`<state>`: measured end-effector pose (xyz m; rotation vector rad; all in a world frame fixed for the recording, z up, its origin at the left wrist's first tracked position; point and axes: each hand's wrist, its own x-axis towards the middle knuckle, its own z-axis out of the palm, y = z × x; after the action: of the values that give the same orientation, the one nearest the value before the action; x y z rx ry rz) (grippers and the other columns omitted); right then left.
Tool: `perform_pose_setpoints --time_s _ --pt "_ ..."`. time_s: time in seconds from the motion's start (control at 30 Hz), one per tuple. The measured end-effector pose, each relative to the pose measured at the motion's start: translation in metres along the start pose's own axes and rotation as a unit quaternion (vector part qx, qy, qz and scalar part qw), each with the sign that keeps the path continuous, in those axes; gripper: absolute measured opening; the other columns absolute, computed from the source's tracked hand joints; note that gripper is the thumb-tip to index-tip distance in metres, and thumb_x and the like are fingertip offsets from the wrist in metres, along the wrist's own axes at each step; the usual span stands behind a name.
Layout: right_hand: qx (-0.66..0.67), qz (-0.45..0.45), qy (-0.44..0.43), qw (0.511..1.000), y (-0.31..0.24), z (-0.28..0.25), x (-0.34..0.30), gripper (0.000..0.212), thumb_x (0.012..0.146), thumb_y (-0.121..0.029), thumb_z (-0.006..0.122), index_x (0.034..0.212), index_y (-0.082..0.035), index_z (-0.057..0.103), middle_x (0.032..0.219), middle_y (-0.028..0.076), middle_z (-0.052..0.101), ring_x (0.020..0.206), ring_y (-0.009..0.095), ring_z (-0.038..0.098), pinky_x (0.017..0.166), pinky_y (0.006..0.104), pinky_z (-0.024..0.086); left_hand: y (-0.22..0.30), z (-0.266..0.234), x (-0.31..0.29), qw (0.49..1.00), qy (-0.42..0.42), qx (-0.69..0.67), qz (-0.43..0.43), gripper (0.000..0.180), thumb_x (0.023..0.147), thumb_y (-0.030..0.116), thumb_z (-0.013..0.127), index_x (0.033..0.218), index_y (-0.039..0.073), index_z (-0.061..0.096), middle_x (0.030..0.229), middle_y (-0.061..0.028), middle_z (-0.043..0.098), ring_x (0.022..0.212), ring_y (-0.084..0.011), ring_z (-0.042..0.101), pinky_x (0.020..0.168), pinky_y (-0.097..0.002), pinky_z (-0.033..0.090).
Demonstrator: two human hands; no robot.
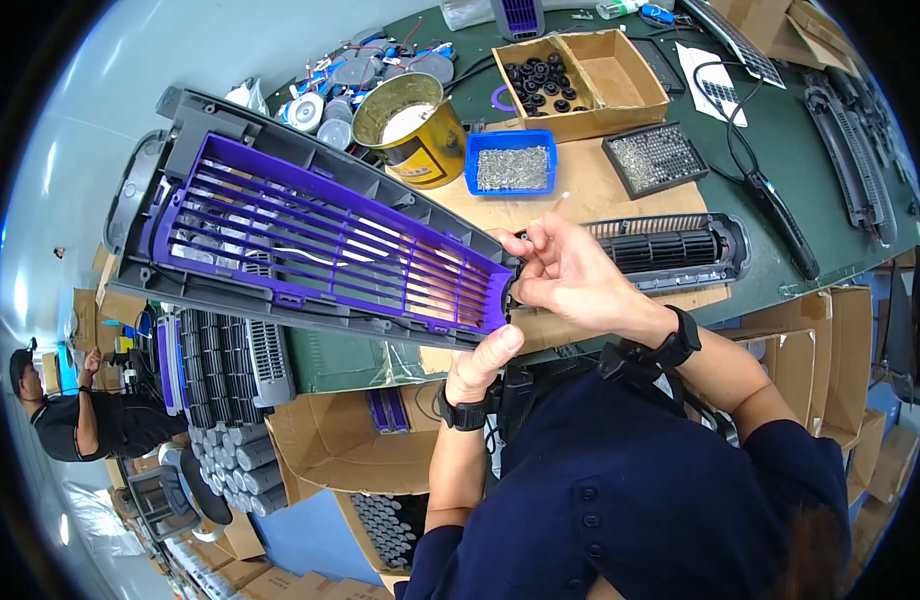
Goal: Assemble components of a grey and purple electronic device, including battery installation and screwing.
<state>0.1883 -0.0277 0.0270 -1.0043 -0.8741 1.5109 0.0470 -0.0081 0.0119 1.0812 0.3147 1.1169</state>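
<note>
A long grey plastic housing with a purple slatted grille set in it is held up at a slant above the table edge. My left hand grips its narrower near end from below, with the thumb on top. At that same end, my right hand is closed, thumb and fingertips pinched together against the housing. Whatever lies between those fingertips is hidden. Just behind my right hand, a second housing with a black ribbed roller lies on cardboard.
Beyond the housing stand a yellow tin, a blue tray of small metal parts, a black box of screws and a carton with black wheels. A corded electric screwdriver lies right. Another person is far left.
</note>
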Motion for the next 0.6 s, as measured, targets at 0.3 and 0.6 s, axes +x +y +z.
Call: perform_pose_setpoints --time_s 0.3,0.6 --pt "-0.023 -0.002 -0.031 0.999 0.006 -0.005 0.002 0.039 0.077 0.014 0.064 0.090 -0.009 0.036 0.098 0.001 0.048 0.076 0.006 0.056 0.067 0.0211 0.049 -0.001 0.000 -0.001 1.000 0.000 0.025 0.007 0.084 0.066 0.034 0.082 0.132 0.006 0.038 0.119 -0.0153 0.048 0.120 -0.0302 0.047 0.107 -0.0490 0.039" --pt "-0.127 0.020 -0.079 0.989 -0.018 -0.021 -0.002 0.026 0.084 0.007 0.065 0.094 -0.004 0.044 0.105 0.008 0.062 0.090 0.011 0.064 0.073 0.0243 0.054 0.010 0.001 0.002 0.994 0.023 -0.103 -0.011 0.080 0.070 0.034 0.076 0.134 0.003 0.040 0.126 -0.0192 0.048 0.127 -0.0327 0.044 0.110 -0.0453 0.036"
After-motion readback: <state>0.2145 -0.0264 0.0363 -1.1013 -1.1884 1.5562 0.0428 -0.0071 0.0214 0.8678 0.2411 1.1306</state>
